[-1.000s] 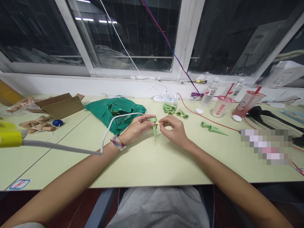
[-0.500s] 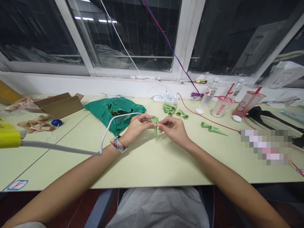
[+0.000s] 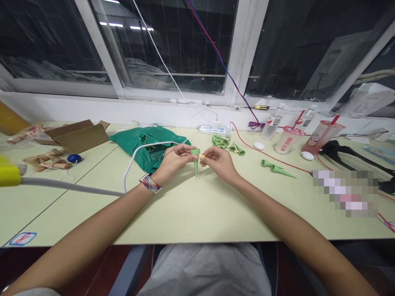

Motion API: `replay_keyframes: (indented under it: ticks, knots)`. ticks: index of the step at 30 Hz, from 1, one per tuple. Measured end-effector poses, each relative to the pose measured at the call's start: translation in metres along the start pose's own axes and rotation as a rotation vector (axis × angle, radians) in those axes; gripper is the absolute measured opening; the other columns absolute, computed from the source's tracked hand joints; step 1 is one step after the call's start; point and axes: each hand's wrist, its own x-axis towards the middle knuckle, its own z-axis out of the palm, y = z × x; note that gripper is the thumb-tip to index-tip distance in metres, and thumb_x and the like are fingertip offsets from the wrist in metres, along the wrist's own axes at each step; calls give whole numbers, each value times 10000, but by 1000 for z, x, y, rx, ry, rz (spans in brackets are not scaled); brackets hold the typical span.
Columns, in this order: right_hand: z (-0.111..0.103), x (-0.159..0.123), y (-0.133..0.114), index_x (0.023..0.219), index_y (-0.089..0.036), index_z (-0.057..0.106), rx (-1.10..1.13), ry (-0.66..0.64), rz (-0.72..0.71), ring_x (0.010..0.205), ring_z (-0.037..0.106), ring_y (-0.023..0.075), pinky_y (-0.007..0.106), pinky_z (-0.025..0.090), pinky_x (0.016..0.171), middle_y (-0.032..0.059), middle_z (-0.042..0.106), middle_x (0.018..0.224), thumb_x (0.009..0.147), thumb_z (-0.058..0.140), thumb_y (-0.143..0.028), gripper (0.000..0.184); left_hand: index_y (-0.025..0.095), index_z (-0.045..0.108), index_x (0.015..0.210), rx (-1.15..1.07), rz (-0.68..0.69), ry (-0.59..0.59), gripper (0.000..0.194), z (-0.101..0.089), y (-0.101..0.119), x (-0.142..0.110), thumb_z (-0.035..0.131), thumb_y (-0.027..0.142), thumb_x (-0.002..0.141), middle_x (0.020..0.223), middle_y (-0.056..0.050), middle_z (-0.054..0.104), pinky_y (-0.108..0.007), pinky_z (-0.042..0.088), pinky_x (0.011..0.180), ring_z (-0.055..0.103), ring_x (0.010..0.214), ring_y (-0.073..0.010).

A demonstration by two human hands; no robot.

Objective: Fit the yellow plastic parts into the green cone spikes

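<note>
Two-handed pinch above a pale green tabletop, seen from the head-worn camera. The left hand (image 3: 174, 159), with a braided multicoloured wristband (image 3: 150, 183) on its wrist, has thumb and fingertips pressed together on the collar of a green plastic spike (image 3: 196, 163). The spike stands nearly upright, point down, and clear of the tabletop (image 3: 197, 213). The right hand (image 3: 219, 160) pinches a small yellow peg (image 3: 202, 156) between its fingertips, just beside the spike's cup; the exact contact between peg and cup is too small to make out.

Compared with the frame half a second earlier, both hands and the spike sit further toward the person's left. The spike also hangs a little higher above the tabletop, and more of the peg shows between the right fingertips and the cup.

Around the hands: a torn green plastic bag (image 3: 148, 148) lies behind the left hand, with a white cable (image 3: 135, 158) curving in front of it. A cluster of similar green spikes (image 3: 222, 142) lies ahead of the right hand, near a white power strip (image 3: 214, 130). Two more green spikes (image 3: 273, 165) lie further right, beyond a red wire (image 3: 271, 158). Further left are a flattened cardboard box (image 3: 77, 135) and tan paper rolls (image 3: 46, 163).
</note>
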Motion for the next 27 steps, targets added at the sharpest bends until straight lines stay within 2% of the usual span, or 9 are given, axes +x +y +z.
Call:
replay_keyframes:
  ticks: [3, 6, 9, 11, 13, 16, 19, 22, 27]
  knots:
    - [6, 12, 5, 788, -191, 637, 61, -21, 16, 673, 733, 190, 346, 629, 706, 31, 726, 719, 684, 883, -513, 418, 170, 787, 988, 75, 49, 66, 455, -5, 0, 2, 948, 363, 609, 873, -71, 775, -337, 599, 774, 733, 838, -230]
    - [8, 21, 10, 782, -182, 651, 75, -53, -9, 661, 728, 190, 348, 628, 693, 31, 727, 705, 669, 894, -510, 424, 162, 782, 958, 68, 31, 98, 446, -7, 0, 2, 949, 353, 591, 857, -66, 771, -339, 602, 784, 732, 828, -225]
    - [2, 31, 16, 838, -187, 685, 60, -113, -56, 739, 725, 188, 342, 620, 721, 33, 741, 787, 730, 854, -482, 357, 158, 776, 951, -14, 1, 108, 428, -9, -1, 5, 949, 319, 595, 833, -54, 756, -328, 601, 766, 722, 802, -210]
    - [-4, 39, 23, 915, -199, 711, 9, -148, -97, 841, 713, 192, 323, 601, 729, 36, 746, 873, 829, 755, -458, 276, 166, 771, 972, -114, 4, 127, 416, -11, -2, 8, 945, 296, 617, 838, -38, 740, -298, 592, 755, 711, 801, -184]
    - [-8, 47, 33, 962, -206, 728, -168, -152, -148, 906, 688, 191, 312, 568, 748, 41, 739, 936, 911, 635, -393, 214, 184, 752, 981, -288, -17, 149, 384, -13, -2, 11, 931, 277, 654, 884, -24, 734, -262, 581, 771, 706, 831, -154]
    - [-7, 55, 51, 955, -201, 752, -666, -146, -235, 949, 647, 211, 341, 521, 820, 61, 710, 971, 900, 629, -299, 166, 200, 695, 959, -536, -99, 139, 323, -14, -1, 13, 898, 254, 714, 976, -17, 741, -237, 573, 813, 712, 888, -131]
    - [1, 56, 63, 980, -207, 766, -1013, -194, -303, 1030, 610, 243, 353, 494, 846, 85, 676, 1005, 897, 644, -262, 157, 202, 642, 937, -600, -126, 90, 299, -14, 0, 12, 871, 253, 752, 983, -20, 742, -245, 572, 793, 717, 877, -137]
    - [6, 53, 67, 1012, -221, 751, -1107, -249, -380, 1039, 594, 237, 341, 484, 831, 85, 653, 1036, 911, 608, -211, 176, 194, 619, 917, -590, -140, 77, 305, -13, 1, 11, 866, 242, 745, 924, -10, 732, -252, 565, 758, 710, 804, -135]
    - [3, 46, 64, 974, -226, 710, -1123, -274, -456, 1020, 591, 235, 338, 478, 809, 82, 645, 1045, 909, 585, -181, 148, 183, 609, 916, -565, -158, 85, 355, -11, 1, 10, 886, 198, 696, 881, -5, 725, -256, 552, 753, 699, 764, -131]
